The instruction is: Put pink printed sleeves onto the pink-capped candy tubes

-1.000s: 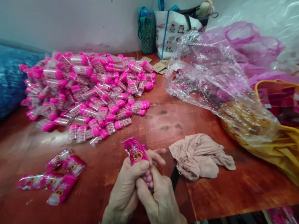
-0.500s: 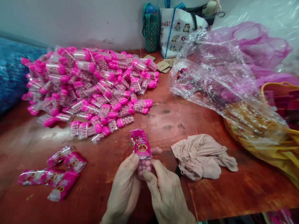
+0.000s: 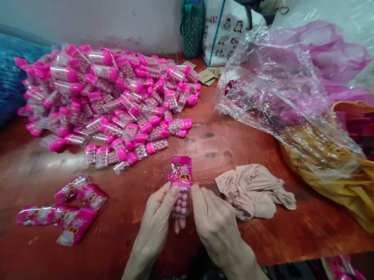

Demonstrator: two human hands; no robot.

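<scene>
A pink-sleeved container (image 3: 181,204) is clamped in the grip of left hand (image 3: 155,213) and right hand (image 3: 217,224) above a tabletop (image 3: 120,204).

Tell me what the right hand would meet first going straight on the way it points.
Probably the pink-sleeved container in the left hand; the right hand is at its edge, contact unclear.

A pale wall (image 3: 126,12) rises behind a glossy reddish-brown table (image 3: 206,143).

Pink-sleeved container (image 3: 181,187) straighter than before
</scene>
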